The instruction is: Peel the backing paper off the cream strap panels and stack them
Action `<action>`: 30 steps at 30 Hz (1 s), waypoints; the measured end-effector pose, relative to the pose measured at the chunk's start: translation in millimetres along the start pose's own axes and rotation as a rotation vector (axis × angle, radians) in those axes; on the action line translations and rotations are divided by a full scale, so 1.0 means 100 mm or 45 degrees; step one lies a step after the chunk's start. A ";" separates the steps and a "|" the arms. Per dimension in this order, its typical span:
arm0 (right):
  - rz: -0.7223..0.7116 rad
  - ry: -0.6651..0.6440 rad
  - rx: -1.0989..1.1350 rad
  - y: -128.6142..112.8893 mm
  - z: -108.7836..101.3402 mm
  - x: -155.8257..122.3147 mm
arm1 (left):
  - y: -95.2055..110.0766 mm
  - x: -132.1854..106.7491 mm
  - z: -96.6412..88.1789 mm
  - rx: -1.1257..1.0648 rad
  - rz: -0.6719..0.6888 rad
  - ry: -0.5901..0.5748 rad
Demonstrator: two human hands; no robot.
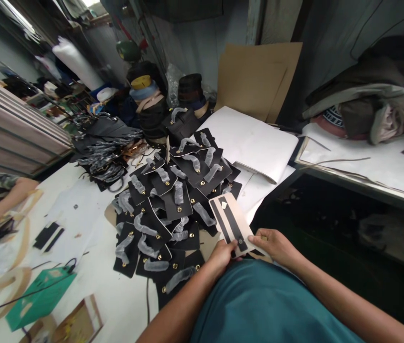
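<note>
Both my hands hold one tan card (pixel 231 223) with black strips on it, just in front of my teal shirt. My left hand (pixel 222 255) grips its lower left edge with the fingers closed. My right hand (pixel 276 245) pinches its lower right edge. To the left of the card a big heap of black leather pieces (pixel 171 209) with brass studs and plastic-wrapped straps covers the white table (pixel 91 228).
Another person's arm (pixel 5 200) in a camouflage sleeve works at the far left. A green box (pixel 39 297) sits at the front left. White sheets (pixel 248 140) and brown cardboard (pixel 255 78) lie behind the heap. A gap with dark floor (pixel 330 228) separates a second table at right.
</note>
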State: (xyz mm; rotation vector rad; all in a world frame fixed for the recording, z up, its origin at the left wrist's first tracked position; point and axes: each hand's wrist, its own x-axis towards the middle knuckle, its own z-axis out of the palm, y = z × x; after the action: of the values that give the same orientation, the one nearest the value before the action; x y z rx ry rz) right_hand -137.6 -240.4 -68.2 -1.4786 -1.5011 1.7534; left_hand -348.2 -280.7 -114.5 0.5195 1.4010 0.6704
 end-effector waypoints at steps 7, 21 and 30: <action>-0.016 0.022 0.001 -0.05 0.01 0.02 | 0.47 -0.33 0.24 -0.031 0.225 -0.110; -0.156 -0.078 0.150 -0.18 -0.02 -0.03 | 0.63 -0.53 0.36 0.048 0.484 -0.101; -0.292 -0.003 -0.545 -0.21 0.08 -0.14 | 0.56 -0.63 0.46 -0.144 0.247 0.233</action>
State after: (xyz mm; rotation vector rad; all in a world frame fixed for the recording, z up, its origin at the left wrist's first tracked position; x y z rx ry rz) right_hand -146.3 -248.7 -44.4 -1.4166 -2.0497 1.3574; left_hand -311.9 -281.8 -25.3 0.5181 1.4852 0.9680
